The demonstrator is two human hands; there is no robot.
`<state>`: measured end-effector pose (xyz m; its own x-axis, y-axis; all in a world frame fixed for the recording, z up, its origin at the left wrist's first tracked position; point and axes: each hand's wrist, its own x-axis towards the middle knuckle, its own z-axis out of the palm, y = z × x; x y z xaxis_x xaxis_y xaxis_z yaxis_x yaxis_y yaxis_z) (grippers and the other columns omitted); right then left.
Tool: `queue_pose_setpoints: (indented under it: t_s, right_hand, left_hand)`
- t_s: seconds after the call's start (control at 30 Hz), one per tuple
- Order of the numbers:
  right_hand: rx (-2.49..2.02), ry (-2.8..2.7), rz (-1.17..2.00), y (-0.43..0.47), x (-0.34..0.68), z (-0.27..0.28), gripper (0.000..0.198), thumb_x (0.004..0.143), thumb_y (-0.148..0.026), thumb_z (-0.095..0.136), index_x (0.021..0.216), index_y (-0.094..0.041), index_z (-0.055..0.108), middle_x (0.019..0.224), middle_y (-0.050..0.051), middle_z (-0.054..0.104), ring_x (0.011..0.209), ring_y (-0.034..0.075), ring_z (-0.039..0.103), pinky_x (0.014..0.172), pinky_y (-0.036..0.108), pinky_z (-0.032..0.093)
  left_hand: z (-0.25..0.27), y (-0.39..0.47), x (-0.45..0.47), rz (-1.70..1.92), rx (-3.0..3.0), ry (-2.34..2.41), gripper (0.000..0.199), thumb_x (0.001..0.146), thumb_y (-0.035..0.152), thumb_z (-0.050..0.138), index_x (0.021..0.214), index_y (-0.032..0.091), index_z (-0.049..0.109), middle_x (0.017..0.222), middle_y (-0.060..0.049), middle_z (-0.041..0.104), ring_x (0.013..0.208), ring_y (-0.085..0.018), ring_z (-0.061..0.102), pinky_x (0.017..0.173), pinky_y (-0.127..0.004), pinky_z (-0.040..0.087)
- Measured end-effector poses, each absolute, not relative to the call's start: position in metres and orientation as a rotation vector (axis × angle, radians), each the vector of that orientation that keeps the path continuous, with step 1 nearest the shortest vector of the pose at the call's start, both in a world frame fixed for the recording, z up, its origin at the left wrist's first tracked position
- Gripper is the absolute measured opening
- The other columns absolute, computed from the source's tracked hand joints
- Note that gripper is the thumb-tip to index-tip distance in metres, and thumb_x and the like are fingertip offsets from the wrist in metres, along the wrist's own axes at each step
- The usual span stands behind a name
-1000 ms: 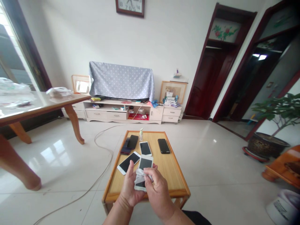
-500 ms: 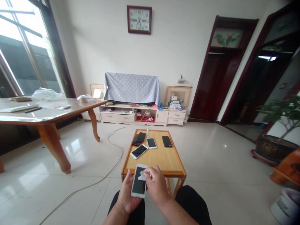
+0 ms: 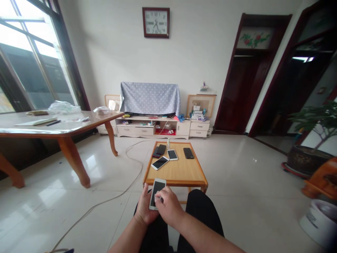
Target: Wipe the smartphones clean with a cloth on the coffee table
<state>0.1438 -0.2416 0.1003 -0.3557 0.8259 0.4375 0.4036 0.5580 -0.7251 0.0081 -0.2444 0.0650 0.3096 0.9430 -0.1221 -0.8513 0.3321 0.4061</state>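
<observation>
My left hand [image 3: 145, 209] is closed round a white smartphone [image 3: 160, 185] with a dark screen, held face up above my lap. Over the lower part of that screen, my right hand [image 3: 170, 205] pinches a small white wipe [image 3: 157, 196], mostly covered by the fingers. On the small wooden table [image 3: 181, 172] just beyond lie a white phone with a black screen [image 3: 160, 163], another white phone [image 3: 172, 154], a black phone [image 3: 188, 153] on the right, and two overlapping dark phones [image 3: 161, 149] on the left.
A small pump bottle [image 3: 168, 143] stands at the table's far edge. On the left is a large wooden table [image 3: 76, 128] bearing plastic bags. A cable [image 3: 105, 202] runs across the floor. A potted plant [image 3: 302, 161] and a white bucket [image 3: 319, 221] are on the right.
My right hand has moved down the phone's screen, and the wipe is now mostly hidden under its fingers. The view has shifted slightly; the phones on the table keep their places.
</observation>
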Motion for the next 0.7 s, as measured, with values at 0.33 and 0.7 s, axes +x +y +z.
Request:
queue_pose_setpoints:
  t_s: [0.33, 0.7]
  right_hand:
    - [-0.996, -1.865, 0.666, -0.251, 0.136, 0.094, 0.022, 0.079, -0.006, 0.059, 0.090, -0.024, 0.066, 0.111, 0.006, 0.061, 0.101, 0.021, 0.064, 0.087, 0.031, 0.053]
    - [-0.959, -1.859, 0.623, -0.245, 0.134, 0.087, 0.020, 0.079, -0.006, 0.058, 0.085, -0.023, 0.065, 0.104, 0.005, 0.062, 0.097, 0.020, 0.065, 0.083, 0.030, 0.055]
  left_hand:
    - [0.076, -0.245, -0.002, 1.227, 0.311, 0.288, 0.067, 0.097, 0.058, 0.045, 0.139, 0.006, 0.054, 0.120, -0.019, 0.072, 0.114, -0.032, 0.068, 0.104, -0.045, 0.049]
    - [0.066, -0.231, -0.003, 1.283, 0.347, 0.234, 0.063, 0.095, 0.064, 0.043, 0.140, 0.021, 0.054, 0.130, -0.015, 0.067, 0.122, -0.032, 0.063, 0.106, -0.050, 0.047]
